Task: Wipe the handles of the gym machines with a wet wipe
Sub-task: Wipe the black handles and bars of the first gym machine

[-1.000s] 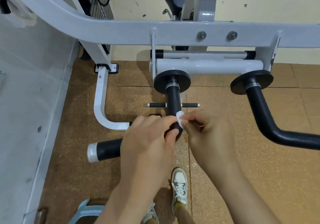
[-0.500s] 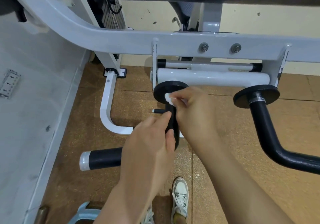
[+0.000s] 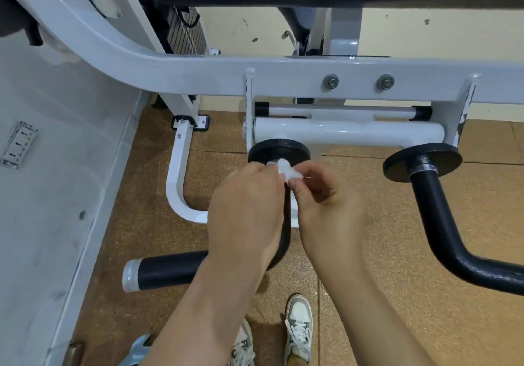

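Fingers of the right hand (image 3: 323, 195) pinch one crumpled white wet wipe (image 3: 287, 171) at the top of the left handle (image 3: 285, 241), just under its disc (image 3: 279, 149). The left hand (image 3: 246, 204) curls round that handle, fingertips touching the wipe. Two black handles show, each with a disc; the right handle (image 3: 433, 209) is untouched.

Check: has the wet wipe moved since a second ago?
Yes. The wet wipe has gone up the left handle, from near its bend to the black disc.
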Motion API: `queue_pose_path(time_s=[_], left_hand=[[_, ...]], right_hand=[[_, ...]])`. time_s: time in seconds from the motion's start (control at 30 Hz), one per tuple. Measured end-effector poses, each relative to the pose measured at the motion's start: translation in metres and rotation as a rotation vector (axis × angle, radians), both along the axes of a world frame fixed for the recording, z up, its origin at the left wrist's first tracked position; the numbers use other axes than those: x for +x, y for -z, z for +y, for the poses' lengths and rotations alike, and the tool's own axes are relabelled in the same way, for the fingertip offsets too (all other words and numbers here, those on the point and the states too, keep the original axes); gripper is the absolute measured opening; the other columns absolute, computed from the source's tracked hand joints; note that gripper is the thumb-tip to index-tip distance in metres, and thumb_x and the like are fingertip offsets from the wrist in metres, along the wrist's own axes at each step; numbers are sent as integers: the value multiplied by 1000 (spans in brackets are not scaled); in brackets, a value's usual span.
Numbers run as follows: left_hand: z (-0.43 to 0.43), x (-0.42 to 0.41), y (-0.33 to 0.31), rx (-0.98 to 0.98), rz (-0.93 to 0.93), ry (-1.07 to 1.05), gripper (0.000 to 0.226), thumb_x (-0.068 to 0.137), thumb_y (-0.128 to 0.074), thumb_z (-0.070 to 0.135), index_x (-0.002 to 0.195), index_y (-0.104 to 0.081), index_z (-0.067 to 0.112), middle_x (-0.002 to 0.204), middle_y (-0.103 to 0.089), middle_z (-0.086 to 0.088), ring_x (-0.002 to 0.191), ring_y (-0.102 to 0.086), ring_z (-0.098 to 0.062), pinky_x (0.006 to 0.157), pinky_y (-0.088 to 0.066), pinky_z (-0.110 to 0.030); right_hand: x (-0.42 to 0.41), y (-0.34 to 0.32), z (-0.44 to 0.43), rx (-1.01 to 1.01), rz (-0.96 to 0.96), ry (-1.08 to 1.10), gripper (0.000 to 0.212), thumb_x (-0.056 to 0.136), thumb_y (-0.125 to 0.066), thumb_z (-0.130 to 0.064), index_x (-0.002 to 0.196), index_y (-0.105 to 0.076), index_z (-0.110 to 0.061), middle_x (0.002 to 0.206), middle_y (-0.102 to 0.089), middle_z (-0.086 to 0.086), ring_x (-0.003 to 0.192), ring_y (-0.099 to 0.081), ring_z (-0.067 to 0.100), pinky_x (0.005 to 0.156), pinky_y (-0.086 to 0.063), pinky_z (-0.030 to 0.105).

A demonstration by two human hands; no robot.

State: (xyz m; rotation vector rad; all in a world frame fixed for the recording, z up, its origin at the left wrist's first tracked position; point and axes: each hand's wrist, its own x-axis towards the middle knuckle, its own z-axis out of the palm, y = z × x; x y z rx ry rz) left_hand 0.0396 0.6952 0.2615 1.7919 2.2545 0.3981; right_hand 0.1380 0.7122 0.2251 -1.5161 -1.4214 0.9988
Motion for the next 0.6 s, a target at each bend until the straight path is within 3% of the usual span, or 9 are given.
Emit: queue_pose_path(time_s=[0.1, 0.23, 0.33, 0.4, 0.43, 0.53, 0.6], left_hand=[[11, -1, 1, -14, -46, -88, 32, 98, -41, 37, 96, -70, 25, 83, -66, 4, 76, -61, -15, 70, -50, -34], [18, -7, 8, 51, -136, -223, 25, 95, -52, 37, 92, -72, 22, 75, -69, 3, 70, -64, -17, 69, -51, -39], [17, -5, 11, 77, -176, -319, 19, 94, -54, 33, 90, -69, 21, 74, -67, 7, 69, -63, -12, 65, -51, -30], [14, 2, 6, 127, -278, -339, 14, 92, -57, 31, 90, -68, 24, 73, -66, 11, 68, -61, -3, 61, -47, -18], [12, 6, 4, 165, -291, -297, 12, 92, -59, 31, 91, -69, 24, 73, -66, 11, 67, -61, -2, 60, -48, -18], [11, 12, 7, 222, -79, -82, 10, 88, -66, 29, 86, -70, 20, 67, -65, 5, 58, -60, -13, 51, -50, -33], [16, 9, 10, 187, 83, -7, 10, 85, -69, 23, 77, -68, 17, 60, -61, 1, 49, -56, -17, 42, -43, -27]], right_hand=[[-6, 2, 9, 66, -43, 79, 9, 80, -73, -8, 83, -72, -17, 81, -63, -5, 75, -61, 4, 70, -46, 11], [-15, 0, 15, 14, -51, 60, 7, 83, -71, -16, 87, -75, -21, 81, -67, -9, 75, -61, 4, 72, -48, 17], [-20, -3, 13, 49, -47, 11, 7, 82, -72, -15, 86, -75, -20, 83, -69, -8, 77, -62, 4, 74, -49, 18], [-16, -1, 14, -16, -37, 36, 5, 81, -72, -17, 83, -74, -22, 79, -68, -7, 73, -61, 5, 71, -50, 23], [-13, 1, 16, -84, -2, 59, 5, 81, -72, -18, 81, -74, -22, 76, -68, -6, 70, -62, 7, 71, -52, 28], [-4, 10, 22, -216, 99, 105, 10, 79, -69, -11, 78, -73, -20, 67, -69, -2, 66, -67, 16, 68, -56, 41], [-3, 10, 20, -236, 95, 63, 14, 82, -65, -10, 82, -75, -20, 72, -72, -3, 71, -69, 17, 72, -57, 42]])
